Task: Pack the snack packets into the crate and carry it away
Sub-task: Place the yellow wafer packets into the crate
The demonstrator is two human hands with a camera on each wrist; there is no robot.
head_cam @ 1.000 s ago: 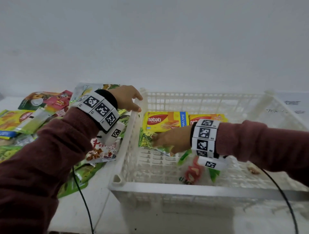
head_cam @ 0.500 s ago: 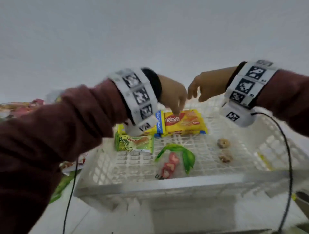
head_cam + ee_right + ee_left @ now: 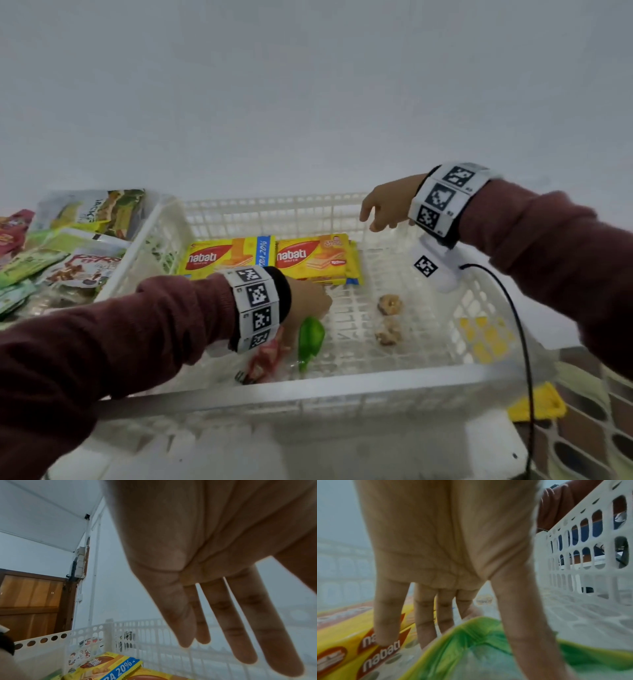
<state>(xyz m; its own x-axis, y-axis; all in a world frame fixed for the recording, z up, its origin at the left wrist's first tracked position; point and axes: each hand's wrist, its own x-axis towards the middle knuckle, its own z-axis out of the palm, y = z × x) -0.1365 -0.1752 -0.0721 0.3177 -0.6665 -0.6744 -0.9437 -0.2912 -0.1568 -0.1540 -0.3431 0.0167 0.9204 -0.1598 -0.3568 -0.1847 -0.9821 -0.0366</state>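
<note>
A white lattice crate stands in front of me. Two yellow nabati wafer packs lie along its far wall. A green-and-clear snack packet with red pieces lies near the front wall. My left hand reaches down inside the crate onto this packet. In the left wrist view its thumb lies across the green packet and its straight fingers point down beside a nabati pack. My right hand hovers above the crate's far right part, its fingers straight and holding nothing.
Several more snack packets lie piled on the table left of the crate. Two loose cookies sit on the crate floor. A black cable hangs from my right wrist over the crate's right side. A yellow object lies outside at the right.
My left hand has come down from the nabati packs to the green packet near the front. My right hand has stayed lifted over the far right of the crate.
</note>
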